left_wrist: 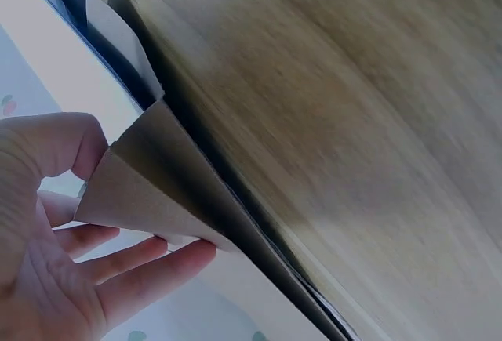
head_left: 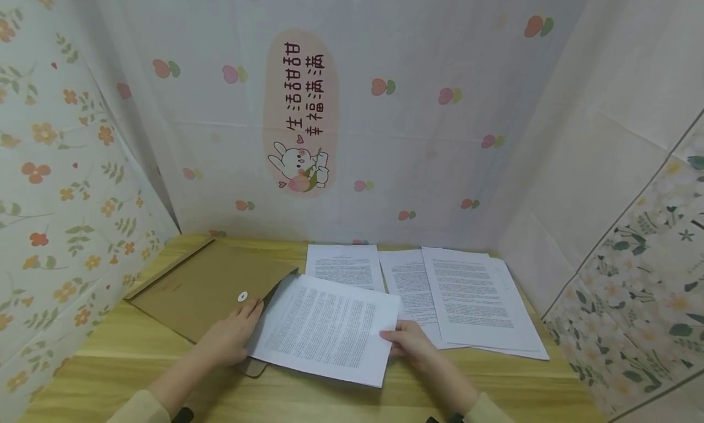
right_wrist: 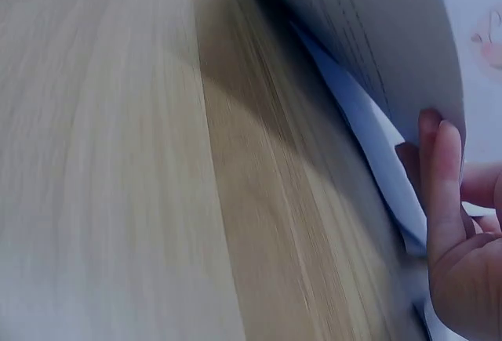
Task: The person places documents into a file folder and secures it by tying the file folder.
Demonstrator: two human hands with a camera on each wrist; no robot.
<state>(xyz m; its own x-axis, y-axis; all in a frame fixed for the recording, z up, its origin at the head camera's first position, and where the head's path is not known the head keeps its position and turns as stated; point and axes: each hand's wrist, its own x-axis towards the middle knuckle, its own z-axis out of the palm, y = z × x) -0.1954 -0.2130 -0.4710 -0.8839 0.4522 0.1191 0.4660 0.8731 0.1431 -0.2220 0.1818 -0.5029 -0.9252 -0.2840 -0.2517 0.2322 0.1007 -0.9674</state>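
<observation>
A brown kraft paper document envelope (head_left: 198,282) with a white round button lies at the left of the table, its mouth facing right. My left hand (head_left: 233,334) grips the envelope at that mouth; in the left wrist view the thumb and fingers pinch its raised edge (left_wrist: 165,176). A printed sheet of paper (head_left: 324,325) reaches out of the mouth, its left end hidden under the envelope's upper layer. At the sheet's right edge my right hand (head_left: 412,345) pinches it between thumb and fingers. The right wrist view shows the sheet's underside (right_wrist: 384,35) tilted up off the table.
Behind the held sheet lies another printed page (head_left: 343,264). More printed pages (head_left: 470,297) overlap at the right. The envelope's flap (head_left: 254,368) shows below the left hand. Patterned cloth (head_left: 407,136) closes off the wooden table (head_left: 308,401) at the back and sides.
</observation>
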